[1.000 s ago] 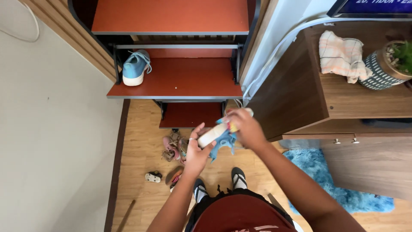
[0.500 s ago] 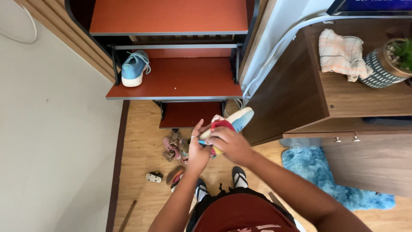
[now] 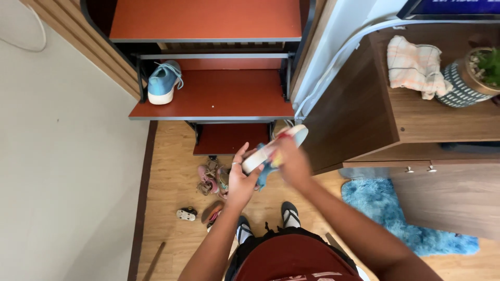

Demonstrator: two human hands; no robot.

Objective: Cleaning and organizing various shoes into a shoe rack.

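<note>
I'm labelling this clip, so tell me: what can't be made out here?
Head view only:
- Right hand: motion-blurred; its grip on the shoe is unclear.
- Cloth: mostly hidden behind both hands.
- Small shoes on the floor: too small to sort.
- Screen: cut by the top edge.

Screens: one. A flat dark-framed screen with a glowing deep-blue face stood at the upper right corner of the view, above the brown wooden cabinet. Only its lower edge showed, cut off by the top of the frame. A band of pale marks ran along the blue face, too small and cropped to make out. Its black bezel slanted down toward the cabinet's back edge, beside a white cable that curved along the wall there.

Packages: none seen.

Labels: none seen.

Signs: none seen.
</note>
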